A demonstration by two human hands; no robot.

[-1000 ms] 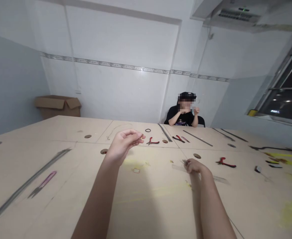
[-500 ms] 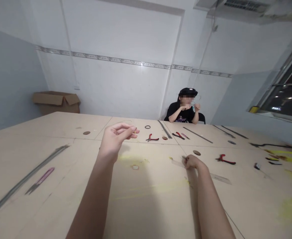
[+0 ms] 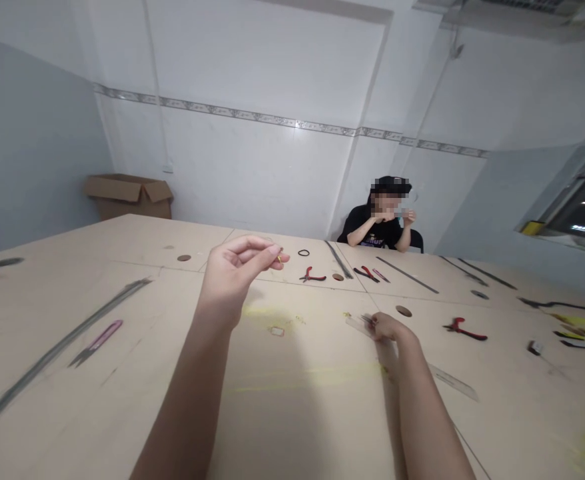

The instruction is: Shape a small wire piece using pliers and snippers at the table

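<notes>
My left hand [image 3: 245,273] is raised above the table, thumb and fingers pinched on a small piece of yellow wire [image 3: 280,259]. My right hand [image 3: 387,327] rests low at the tabletop. Its fingers are closed round a thin metal tool [image 3: 366,319] with narrow tips pointing left; most of the tool is hidden in the hand. Under this hand and forearm lies a clear ruler [image 3: 455,381]. Small yellow bits [image 3: 347,314] are by the tool's tips. Between my hands lies a small pale rectangular piece with a reddish edge [image 3: 277,331].
Red-handled pliers [image 3: 465,329] lie to the right, with more pliers [image 3: 314,275] farther back. Pink thread snips [image 3: 96,342] and a bundle of dark strands [image 3: 67,340] are at left. Across the table [image 3: 172,393] sits a person [image 3: 377,217], hands raised. A cardboard box [image 3: 130,193] stands behind.
The view has shifted slightly, so the table items appear a little farther right on the far side. Both hands keep their grips and nearly the same positions.
</notes>
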